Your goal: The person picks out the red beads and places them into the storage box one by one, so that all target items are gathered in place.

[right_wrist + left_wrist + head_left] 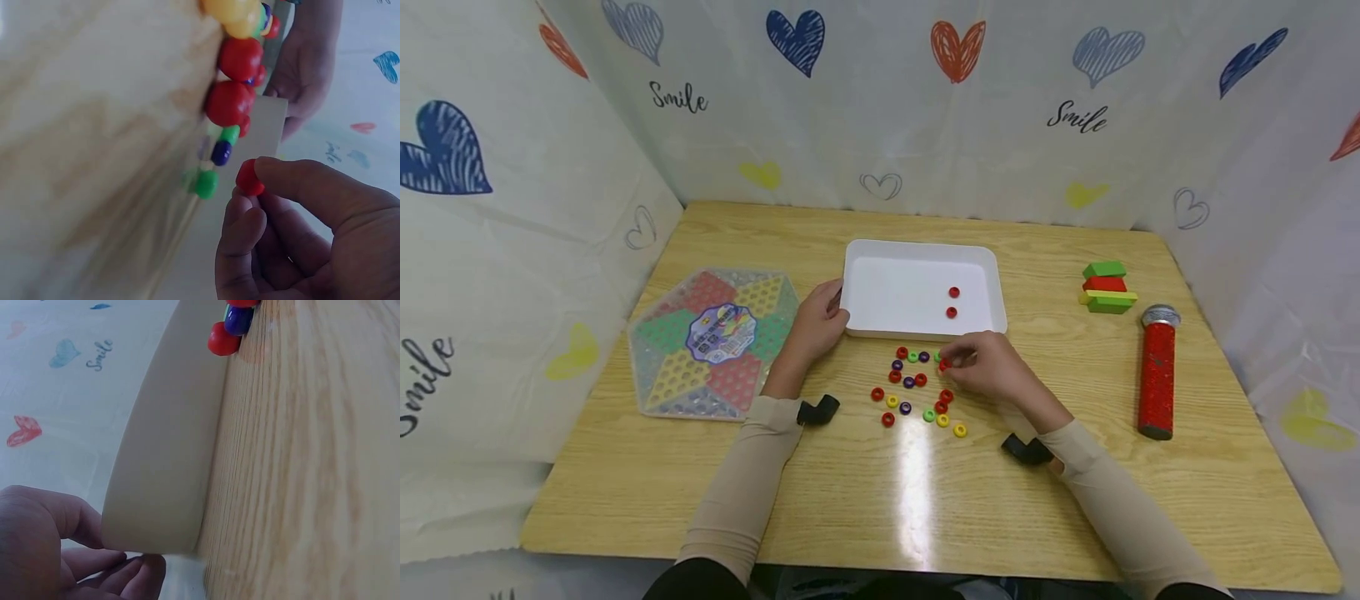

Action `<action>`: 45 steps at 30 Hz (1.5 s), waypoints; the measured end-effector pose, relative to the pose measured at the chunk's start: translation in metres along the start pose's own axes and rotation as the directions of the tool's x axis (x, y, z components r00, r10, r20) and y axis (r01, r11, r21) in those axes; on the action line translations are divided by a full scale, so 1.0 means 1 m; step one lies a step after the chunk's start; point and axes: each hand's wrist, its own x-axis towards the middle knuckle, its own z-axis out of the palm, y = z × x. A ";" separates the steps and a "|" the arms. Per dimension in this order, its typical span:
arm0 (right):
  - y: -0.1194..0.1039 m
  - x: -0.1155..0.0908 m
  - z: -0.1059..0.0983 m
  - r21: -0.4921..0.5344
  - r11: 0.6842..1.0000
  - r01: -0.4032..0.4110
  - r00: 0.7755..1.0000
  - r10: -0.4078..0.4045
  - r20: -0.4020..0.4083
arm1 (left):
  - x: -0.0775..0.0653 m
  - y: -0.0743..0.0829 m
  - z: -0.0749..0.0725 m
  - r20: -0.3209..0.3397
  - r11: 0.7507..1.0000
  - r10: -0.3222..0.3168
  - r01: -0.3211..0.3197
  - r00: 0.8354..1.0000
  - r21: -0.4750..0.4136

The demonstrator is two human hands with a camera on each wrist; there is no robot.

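A white tray [895, 287] lies on the table with two red beads [952, 302] inside it. At its left end my left hand [820, 321] grips the edge, thumb and fingers at the corner in the left wrist view. My right hand [988, 364] pinches a red bead [250, 178] between thumb and fingertip, just in front of the tray. Below the tray are scattered ring-shaped beads: red [877, 393], yellow [960, 430], purple [906, 408] and green [928, 415].
A hexagonal marble game board [679, 333] in clear packaging lies at the left. At the right a red glitter tube [1157, 379] with a silver end lies near stacked green, red and yellow blocks [1107, 285]. Printed cloth hangs behind the wooden table [1037, 517].
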 end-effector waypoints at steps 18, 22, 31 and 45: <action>-0.014 0.038 -0.031 -0.006 1.000 0.025 1.000 -0.025 0.014 | -0.001 -0.004 0.001 -0.002 1.000 0.019 -0.019 1.000 -0.002; -0.014 0.051 -0.036 -0.013 1.000 0.010 1.000 -0.010 0.008 | 0.000 -0.006 0.001 -0.008 1.000 0.014 -0.014 1.000 0.001; -0.008 0.078 -0.042 -0.037 0.997 -0.064 0.998 0.063 -0.015 | 0.000 -0.006 0.001 -0.014 0.999 0.030 -0.030 0.999 -0.021; -0.006 0.105 -0.038 -0.044 0.990 -0.134 0.991 0.133 -0.015 | -0.003 -0.005 0.002 -0.011 0.999 0.041 -0.041 0.999 0.013</action>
